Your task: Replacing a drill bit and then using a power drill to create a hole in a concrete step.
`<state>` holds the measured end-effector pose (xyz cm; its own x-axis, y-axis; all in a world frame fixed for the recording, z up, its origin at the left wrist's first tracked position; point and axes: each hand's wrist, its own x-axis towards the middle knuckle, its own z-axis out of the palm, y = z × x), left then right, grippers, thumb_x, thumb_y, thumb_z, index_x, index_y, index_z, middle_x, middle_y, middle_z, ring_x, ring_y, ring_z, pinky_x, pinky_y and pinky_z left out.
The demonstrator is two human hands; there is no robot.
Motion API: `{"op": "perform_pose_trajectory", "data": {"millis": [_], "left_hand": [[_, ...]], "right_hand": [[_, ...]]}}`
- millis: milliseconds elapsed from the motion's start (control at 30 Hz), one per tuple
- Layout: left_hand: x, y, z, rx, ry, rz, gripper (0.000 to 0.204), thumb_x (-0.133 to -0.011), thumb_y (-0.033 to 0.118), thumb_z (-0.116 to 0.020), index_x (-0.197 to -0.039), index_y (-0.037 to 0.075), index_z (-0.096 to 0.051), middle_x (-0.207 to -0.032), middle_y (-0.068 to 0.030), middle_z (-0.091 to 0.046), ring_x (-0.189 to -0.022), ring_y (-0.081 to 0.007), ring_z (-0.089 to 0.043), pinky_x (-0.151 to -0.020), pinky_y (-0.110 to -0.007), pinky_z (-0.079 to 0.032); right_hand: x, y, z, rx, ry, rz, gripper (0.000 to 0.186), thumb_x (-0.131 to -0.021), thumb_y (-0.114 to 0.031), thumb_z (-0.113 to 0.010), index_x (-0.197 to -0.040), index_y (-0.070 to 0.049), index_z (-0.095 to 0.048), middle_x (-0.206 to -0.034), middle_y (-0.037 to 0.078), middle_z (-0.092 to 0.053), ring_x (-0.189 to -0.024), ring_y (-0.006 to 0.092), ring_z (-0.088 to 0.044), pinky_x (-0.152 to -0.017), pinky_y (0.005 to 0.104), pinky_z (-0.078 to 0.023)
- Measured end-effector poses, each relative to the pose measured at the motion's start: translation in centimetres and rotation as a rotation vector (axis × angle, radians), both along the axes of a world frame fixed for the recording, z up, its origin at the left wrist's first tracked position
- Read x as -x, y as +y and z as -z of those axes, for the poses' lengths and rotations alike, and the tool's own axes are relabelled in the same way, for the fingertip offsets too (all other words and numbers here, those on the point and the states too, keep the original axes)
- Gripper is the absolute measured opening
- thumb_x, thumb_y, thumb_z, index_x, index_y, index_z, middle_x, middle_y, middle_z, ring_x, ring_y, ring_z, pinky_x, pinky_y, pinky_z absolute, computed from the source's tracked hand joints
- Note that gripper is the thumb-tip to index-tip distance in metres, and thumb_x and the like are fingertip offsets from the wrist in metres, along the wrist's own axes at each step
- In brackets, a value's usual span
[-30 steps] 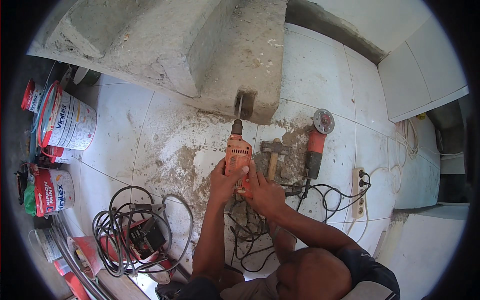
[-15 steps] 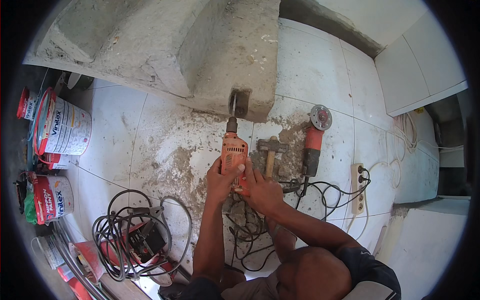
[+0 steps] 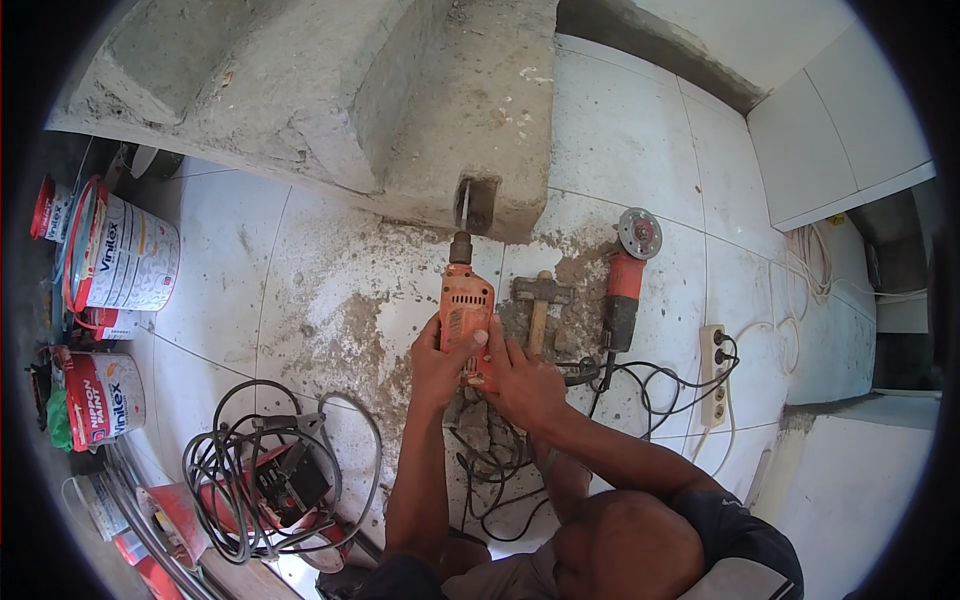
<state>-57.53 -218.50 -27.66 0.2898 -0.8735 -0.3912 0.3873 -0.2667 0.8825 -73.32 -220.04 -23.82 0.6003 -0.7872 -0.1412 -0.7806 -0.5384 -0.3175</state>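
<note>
An orange-red power drill (image 3: pixel 466 302) lies between my two hands, its bit pointing away from me. The long bit (image 3: pixel 464 208) reaches into a rectangular notch (image 3: pixel 482 206) cut in the end of the concrete step (image 3: pixel 490 120). Around the left side of the drill body my left hand (image 3: pixel 440 365) is closed, thumb over the top. My right hand (image 3: pixel 522 378) grips the rear and handle from the right, one finger laid forward along the casing. The grip under my right palm is hidden. Whether the bit touches the concrete inside the notch I cannot tell.
A hammer (image 3: pixel 541 308) and an angle grinder (image 3: pixel 627 285) lie right of the drill. Farther right is a power strip (image 3: pixel 714 375) with black cords. Coiled black cables (image 3: pixel 225 480) cover a machine at lower left. Paint buckets (image 3: pixel 130 252) line the left side. Rubble and dust mark the tiles.
Almost nothing differs. The whole view has shifted very slightly, while both hands keep their hold on the drill and the bit stays in the notch.
</note>
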Motion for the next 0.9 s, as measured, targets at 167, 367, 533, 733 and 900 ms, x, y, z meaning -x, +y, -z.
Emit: {"op": "perform_pose_trajectory", "data": {"millis": [167,367,533,733,900], "left_hand": [[0.3,-0.1,0.8,0.031,0.050,-0.024,0.049,-0.087,0.011,-0.081,-0.129,-0.003,-0.060,-0.114,-0.0107,-0.071,-0.098,-0.0152,-0.069,-0.086,-0.031,-0.057],[0.5,0.0,1.8,0.066,0.014,-0.019,0.050,-0.086,0.009,-0.081,-0.129,-0.003,-0.060,-0.115,-0.0106,-0.071,-0.100,-0.0152,-0.068,-0.087,-0.031,-0.057],[0.1,-0.2,1.8,0.060,-0.028,-0.006,0.049,-0.085,0.008,-0.081,-0.129,-0.002,-0.061,-0.112,-0.0101,-0.071,-0.098,-0.0143,-0.068,-0.085,-0.030,-0.056],[-0.2,-0.6,1.2,0.034,-0.103,0.004,0.047,-0.084,0.006,-0.081,-0.127,-0.002,-0.062,-0.110,-0.0093,-0.072,-0.094,-0.0138,-0.068,-0.083,-0.029,-0.056],[-0.2,-0.5,1.3,0.021,-0.087,0.018,0.047,-0.085,0.005,-0.079,-0.127,-0.002,-0.062,-0.111,-0.0093,-0.071,-0.094,-0.0139,-0.067,-0.083,-0.029,-0.056]], "right_hand": [[0.1,-0.1,0.8,-0.027,0.005,0.016,0.105,-0.082,-0.038,-0.079,-0.158,0.004,-0.021,-0.110,0.015,-0.060,-0.089,0.0325,-0.070,-0.071,0.0425,-0.059],[0.1,-0.1,2.6,0.001,0.003,0.029,0.103,-0.083,-0.038,-0.077,-0.159,0.003,-0.021,-0.105,0.015,-0.059,-0.084,0.0335,-0.070,-0.069,0.0438,-0.059],[-0.2,-0.1,3.3,-0.004,0.018,0.033,0.102,-0.084,-0.037,-0.076,-0.159,0.003,-0.020,-0.102,0.015,-0.060,-0.082,0.0326,-0.070,-0.066,0.0446,-0.060],[-0.4,0.0,3.4,-0.056,-0.022,0.061,0.106,-0.083,-0.037,-0.076,-0.160,0.004,-0.016,-0.102,0.017,-0.064,-0.083,0.0325,-0.072,-0.064,0.0444,-0.059],[-0.2,-0.2,3.6,-0.062,-0.043,0.040,0.111,-0.079,-0.035,-0.079,-0.160,0.005,-0.013,-0.103,0.019,-0.067,-0.084,0.0354,-0.072,-0.066,0.0452,-0.060]]}}
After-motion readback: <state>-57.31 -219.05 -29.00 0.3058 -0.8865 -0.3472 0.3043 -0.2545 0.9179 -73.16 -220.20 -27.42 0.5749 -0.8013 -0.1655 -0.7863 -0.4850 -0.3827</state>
